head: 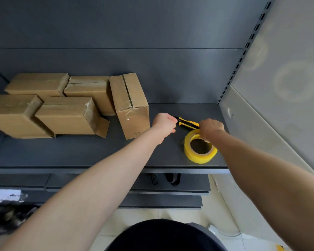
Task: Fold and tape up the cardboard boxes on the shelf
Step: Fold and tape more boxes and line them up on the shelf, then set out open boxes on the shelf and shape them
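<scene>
Grey shelf [80, 153] close in front: your right hand [211, 128] grips the far rim of the tape roll [199, 156], fingertips hidden. Your left hand [164, 124] is curled at the black end of the utility knife [188, 122]; I can't tell whether it holds it. Cardboard boxes [130, 104] sit behind, to the left.

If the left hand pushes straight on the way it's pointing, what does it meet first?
Most likely the yellow-and-black utility knife, whose dark end lies right at the left hand's knuckles. They may be touching; depth is unclear.
</scene>
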{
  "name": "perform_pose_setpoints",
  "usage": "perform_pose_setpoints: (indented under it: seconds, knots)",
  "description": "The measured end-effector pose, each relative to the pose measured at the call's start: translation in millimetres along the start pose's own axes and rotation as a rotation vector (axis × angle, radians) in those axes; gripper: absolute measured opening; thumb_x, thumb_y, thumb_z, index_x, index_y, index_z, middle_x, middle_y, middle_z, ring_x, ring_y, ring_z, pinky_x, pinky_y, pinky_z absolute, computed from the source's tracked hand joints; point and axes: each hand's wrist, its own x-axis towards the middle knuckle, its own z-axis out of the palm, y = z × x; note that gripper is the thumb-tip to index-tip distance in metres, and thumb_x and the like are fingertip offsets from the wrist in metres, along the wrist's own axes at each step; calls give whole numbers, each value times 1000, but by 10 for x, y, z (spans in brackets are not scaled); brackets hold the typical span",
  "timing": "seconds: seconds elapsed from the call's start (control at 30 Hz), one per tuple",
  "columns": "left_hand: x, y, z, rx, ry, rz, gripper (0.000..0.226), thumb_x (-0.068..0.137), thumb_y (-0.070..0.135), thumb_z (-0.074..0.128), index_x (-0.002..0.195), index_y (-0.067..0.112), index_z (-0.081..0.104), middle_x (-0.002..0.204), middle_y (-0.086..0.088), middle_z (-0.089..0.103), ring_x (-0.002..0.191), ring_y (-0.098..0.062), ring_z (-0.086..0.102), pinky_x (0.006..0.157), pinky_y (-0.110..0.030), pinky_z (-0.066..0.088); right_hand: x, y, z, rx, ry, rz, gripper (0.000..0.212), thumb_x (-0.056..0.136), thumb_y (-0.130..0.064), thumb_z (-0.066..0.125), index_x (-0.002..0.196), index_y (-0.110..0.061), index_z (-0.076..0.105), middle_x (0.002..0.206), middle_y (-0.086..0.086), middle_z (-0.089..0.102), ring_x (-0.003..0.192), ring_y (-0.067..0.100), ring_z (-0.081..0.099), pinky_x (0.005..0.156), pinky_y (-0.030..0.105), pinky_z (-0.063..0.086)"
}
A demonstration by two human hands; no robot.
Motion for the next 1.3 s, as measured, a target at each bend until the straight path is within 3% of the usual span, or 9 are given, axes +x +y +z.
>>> perform_pose_setpoints:
  seconds: [0.1,0.23,0.43,0.53,0.6,0.8,0.93,1.1,1.3]
  knots:
    - [-29,-22,-90,6,24,97,17,95,4,48,98,13,63,107,-8,63,92,-19,65,88,-34,54,57,-5,-3,17,6,-4,30,88,-10,60,118,-11,57,109,7,62,102,29,61,69,33,43]
    - [-79,28,-234,-75,91,250,18,94,2,47,92,12,61,91,-3,63,80,-17,64,86,-36,55,97,-160,-181,113,2,-18,25,87,-9,58,112,-10,59,99,7,59,98,30,60,67,33,42]
    - [-9,137,-795,-62,608,429,20,94,2,46,100,14,61,96,5,59,90,-11,57,77,-17,45,93,-832,-690,832,56,-247,33,90,-47,55,90,-14,61,90,6,59,90,28,55,66,29,42]
    - [93,37,-1117,-12,734,338,23,96,5,45,110,15,60,110,5,55,98,-10,52,77,-13,39,12,-1147,-825,936,34,-345,72,80,-57,65,135,-16,44,126,6,53,114,26,52,81,28,41]
    - [159,-76,-1259,63,666,252,27,98,11,43,121,16,57,125,2,53,108,-14,53,86,-18,41,-2,-1320,-845,861,44,-367,93,75,-61,68,145,-17,25,137,6,42,115,25,50,81,28,39]
    - [254,-299,-1375,207,443,273,38,100,13,42,137,10,50,148,4,41,134,-14,39,109,-24,28,18,-1553,-759,824,160,-284,78,73,-61,68,123,-13,32,119,7,49,85,21,47,66,34,40]
    - [285,-346,-1408,245,422,326,39,99,19,46,137,10,50,148,3,41,135,-14,39,108,-22,27,-10,-1581,-737,788,210,-284,70,77,-57,66,117,-9,33,113,10,53,91,28,54,65,35,41]
    - [314,-420,-1409,340,370,366,77,78,42,73,142,9,42,151,5,34,135,-13,36,105,-25,29,-39,-1580,-710,778,225,-280,61,84,-43,67,122,-10,32,112,11,54,85,26,49,66,35,39]
    - [329,-490,-1388,581,362,449,79,84,42,67,145,6,33,155,-1,25,135,-25,38,107,-31,32,-81,-1529,-675,775,224,-279,48,92,-16,59,130,-12,30,116,13,56,87,24,48,71,37,43]
